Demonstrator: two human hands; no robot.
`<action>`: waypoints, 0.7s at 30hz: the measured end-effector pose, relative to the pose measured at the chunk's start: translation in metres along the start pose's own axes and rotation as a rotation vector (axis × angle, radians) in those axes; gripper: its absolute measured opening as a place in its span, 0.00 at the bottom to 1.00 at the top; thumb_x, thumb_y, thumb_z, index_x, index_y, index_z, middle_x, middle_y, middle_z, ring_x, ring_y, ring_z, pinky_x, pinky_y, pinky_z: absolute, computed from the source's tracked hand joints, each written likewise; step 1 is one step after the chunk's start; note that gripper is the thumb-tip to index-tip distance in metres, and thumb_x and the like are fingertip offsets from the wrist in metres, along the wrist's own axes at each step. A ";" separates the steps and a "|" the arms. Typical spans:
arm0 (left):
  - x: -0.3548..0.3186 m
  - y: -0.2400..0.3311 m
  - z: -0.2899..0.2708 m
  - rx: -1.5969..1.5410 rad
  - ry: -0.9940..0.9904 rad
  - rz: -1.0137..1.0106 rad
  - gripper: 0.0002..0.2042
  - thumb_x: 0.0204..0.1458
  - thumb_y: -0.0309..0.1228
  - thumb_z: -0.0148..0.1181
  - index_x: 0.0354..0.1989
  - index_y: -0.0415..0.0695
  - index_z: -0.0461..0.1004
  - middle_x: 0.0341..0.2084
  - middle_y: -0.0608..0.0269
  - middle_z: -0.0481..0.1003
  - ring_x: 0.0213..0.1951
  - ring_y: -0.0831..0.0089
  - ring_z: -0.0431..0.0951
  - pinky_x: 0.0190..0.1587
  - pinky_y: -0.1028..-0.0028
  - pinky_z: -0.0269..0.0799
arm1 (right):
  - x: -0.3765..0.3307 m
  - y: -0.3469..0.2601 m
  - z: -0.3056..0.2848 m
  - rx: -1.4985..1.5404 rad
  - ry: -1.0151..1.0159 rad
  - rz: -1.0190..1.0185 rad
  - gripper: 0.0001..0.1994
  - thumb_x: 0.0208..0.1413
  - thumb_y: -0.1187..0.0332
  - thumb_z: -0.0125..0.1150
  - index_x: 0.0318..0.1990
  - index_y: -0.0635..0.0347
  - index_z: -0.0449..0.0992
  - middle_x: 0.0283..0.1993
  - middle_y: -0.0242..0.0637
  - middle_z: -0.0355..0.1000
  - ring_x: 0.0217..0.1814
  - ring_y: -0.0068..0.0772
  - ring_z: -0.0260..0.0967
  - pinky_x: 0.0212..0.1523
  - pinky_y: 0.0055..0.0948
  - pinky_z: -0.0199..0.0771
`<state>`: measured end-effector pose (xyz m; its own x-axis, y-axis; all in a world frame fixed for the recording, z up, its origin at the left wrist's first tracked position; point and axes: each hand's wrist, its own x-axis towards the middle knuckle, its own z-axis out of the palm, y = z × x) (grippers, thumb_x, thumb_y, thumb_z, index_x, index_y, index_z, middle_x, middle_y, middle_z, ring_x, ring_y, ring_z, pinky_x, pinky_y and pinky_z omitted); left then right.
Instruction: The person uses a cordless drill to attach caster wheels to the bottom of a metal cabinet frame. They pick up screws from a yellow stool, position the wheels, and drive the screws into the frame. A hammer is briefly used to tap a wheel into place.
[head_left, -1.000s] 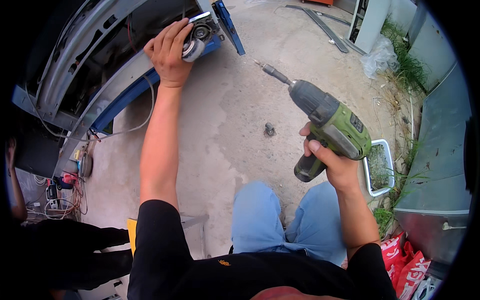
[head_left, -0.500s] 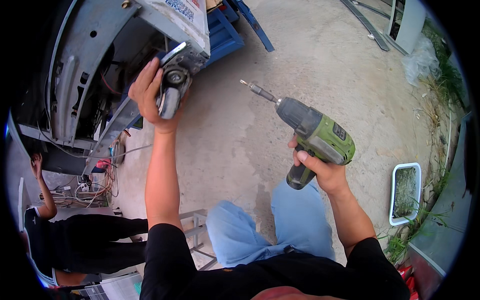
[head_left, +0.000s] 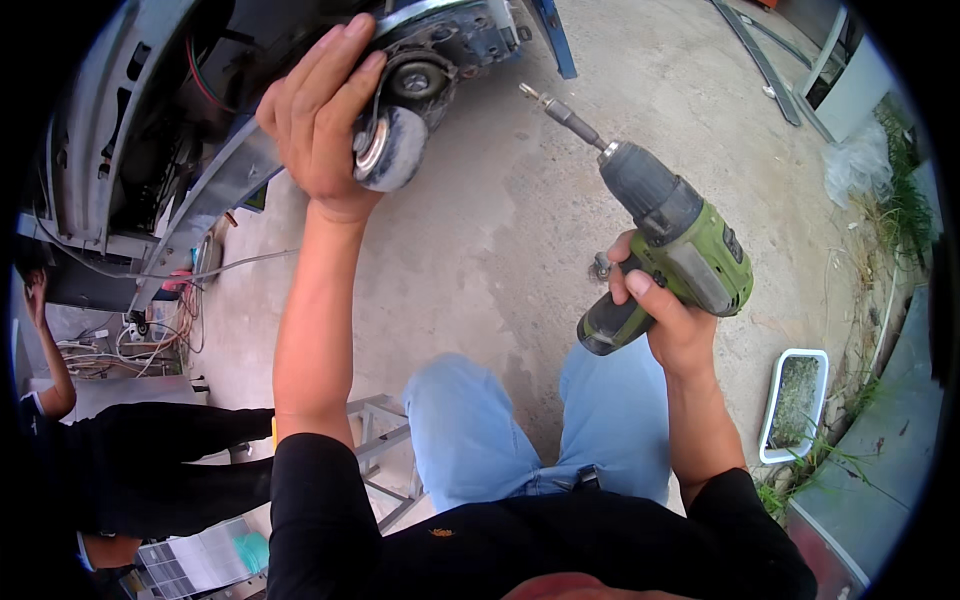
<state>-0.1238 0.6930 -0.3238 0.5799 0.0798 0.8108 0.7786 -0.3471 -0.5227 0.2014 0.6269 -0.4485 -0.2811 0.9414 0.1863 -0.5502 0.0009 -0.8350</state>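
A caster (head_left: 392,150) with a grey wheel and a round metal swivel sits at the corner of a metal machine frame (head_left: 222,190). My left hand (head_left: 325,130) grips it from its left side, fingers stretched up along the mounting plate; the thumb is hidden behind it. Out to the right, my right hand (head_left: 672,318) is closed round the handle of a green and black cordless drill (head_left: 690,255). A long holder with a screwdriver bit (head_left: 560,112) points up and left from its chuck, apart from the caster.
At the left, another person in dark clothes (head_left: 150,460) has a hand raised near the machine. Cables (head_left: 165,345) lie behind. A metal stand (head_left: 385,430) is beside my knee. On the right are a white-rimmed tray (head_left: 766,420), plastic sheeting (head_left: 858,165) and metal strips (head_left: 760,65).
The caster and my left hand now appear larger and farther up and right. The drill has shifted right and slightly up, still in my right hand. The whole view has moved a little.
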 end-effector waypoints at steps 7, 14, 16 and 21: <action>0.000 -0.007 0.009 -0.003 0.113 -0.064 0.22 0.48 0.40 0.79 0.50 0.44 0.82 0.53 0.59 0.85 0.54 0.64 0.84 0.58 0.69 0.67 | -0.023 -0.022 0.031 -0.110 0.080 -0.051 0.23 0.59 0.75 0.67 0.62 0.65 0.73 0.49 0.42 0.79 0.39 0.28 0.75 0.42 0.31 0.77; 0.001 -0.002 0.017 0.010 0.187 -0.129 0.15 0.52 0.37 0.73 0.47 0.49 0.85 0.52 0.68 0.85 0.53 0.71 0.83 0.56 0.71 0.63 | -0.058 -0.031 0.046 -0.204 0.169 -0.067 0.22 0.59 0.76 0.68 0.61 0.64 0.74 0.50 0.41 0.80 0.40 0.26 0.75 0.42 0.29 0.78; 0.001 -0.001 0.018 0.015 0.203 -0.145 0.11 0.55 0.33 0.68 0.47 0.52 0.85 0.52 0.72 0.84 0.54 0.74 0.82 0.55 0.72 0.61 | -0.066 -0.030 0.052 -0.209 0.190 -0.064 0.21 0.59 0.76 0.68 0.60 0.64 0.75 0.50 0.40 0.80 0.41 0.25 0.75 0.42 0.28 0.78; 0.005 0.003 0.020 0.071 0.180 -0.165 0.10 0.57 0.33 0.64 0.46 0.55 0.85 0.52 0.76 0.84 0.55 0.75 0.82 0.63 0.70 0.59 | -0.071 -0.032 0.068 -0.280 0.218 -0.057 0.20 0.60 0.76 0.68 0.60 0.62 0.76 0.50 0.36 0.81 0.42 0.22 0.76 0.43 0.26 0.79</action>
<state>-0.1142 0.7106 -0.3266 0.3965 -0.0397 0.9172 0.8778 -0.2762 -0.3914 0.1860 0.5375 -0.3995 -0.0655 0.9870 0.1469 -0.3146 0.1193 -0.9417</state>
